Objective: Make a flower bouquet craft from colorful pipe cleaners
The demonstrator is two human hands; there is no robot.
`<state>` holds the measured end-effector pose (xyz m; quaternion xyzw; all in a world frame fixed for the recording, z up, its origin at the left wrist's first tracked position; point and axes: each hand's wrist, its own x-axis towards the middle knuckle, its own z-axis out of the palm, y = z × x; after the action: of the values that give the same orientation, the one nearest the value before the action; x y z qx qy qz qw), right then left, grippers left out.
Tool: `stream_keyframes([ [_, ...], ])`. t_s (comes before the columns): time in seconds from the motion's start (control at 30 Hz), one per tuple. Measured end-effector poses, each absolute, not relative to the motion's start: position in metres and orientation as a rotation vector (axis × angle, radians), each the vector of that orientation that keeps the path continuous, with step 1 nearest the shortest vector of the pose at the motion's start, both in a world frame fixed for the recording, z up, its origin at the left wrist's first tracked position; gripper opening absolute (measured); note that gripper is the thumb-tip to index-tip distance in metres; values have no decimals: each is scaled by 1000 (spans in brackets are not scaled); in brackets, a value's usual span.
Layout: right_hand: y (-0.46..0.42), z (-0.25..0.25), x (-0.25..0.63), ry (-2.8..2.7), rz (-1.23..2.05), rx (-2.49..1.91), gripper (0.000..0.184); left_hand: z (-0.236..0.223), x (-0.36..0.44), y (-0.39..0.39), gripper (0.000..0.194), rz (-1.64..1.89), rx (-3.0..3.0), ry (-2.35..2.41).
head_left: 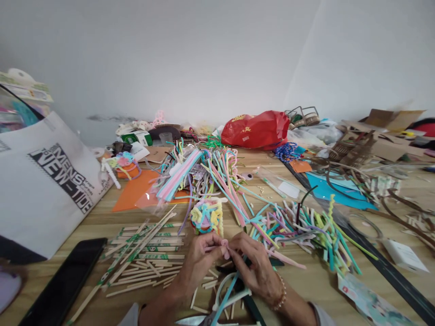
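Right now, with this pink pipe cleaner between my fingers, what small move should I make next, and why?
I'd probably bring the pink pipe cleaner forward to the multicoloured pipe-cleaner ball. Your left hand and right hand both have their fingers on it, so it looks under control, and the ball sits just ahead of your fingertips, an easy short reach.

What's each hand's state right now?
Left hand: closed, pinching a pink pipe cleaner.
Right hand: closed, pinching the same pink pipe cleaner.
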<state>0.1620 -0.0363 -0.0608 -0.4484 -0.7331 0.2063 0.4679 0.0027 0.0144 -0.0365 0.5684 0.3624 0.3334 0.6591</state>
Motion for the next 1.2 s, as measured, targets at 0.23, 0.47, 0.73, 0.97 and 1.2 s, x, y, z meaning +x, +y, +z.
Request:
stream_keyframes([
  [0.23,-37,-61,160,-1672,598,-1186,5,-38,5,15,17,751,1311,971],
  [0.47,-36,-64,159,-1673,553,-1112,9,-51,5,17,22,781,1232,985],
  [0.73,-35,-61,160,-1683,586,-1118,8,-53,5,12,17,774,1374,932],
  [0.97,-34,-62,161,-1581,690,-1137,14,-56,6,11,18,773,1321,860],
  [1.2,-36,-61,159,-1555,756,-1135,16,-50,6,11,17,771,1282,827],
])
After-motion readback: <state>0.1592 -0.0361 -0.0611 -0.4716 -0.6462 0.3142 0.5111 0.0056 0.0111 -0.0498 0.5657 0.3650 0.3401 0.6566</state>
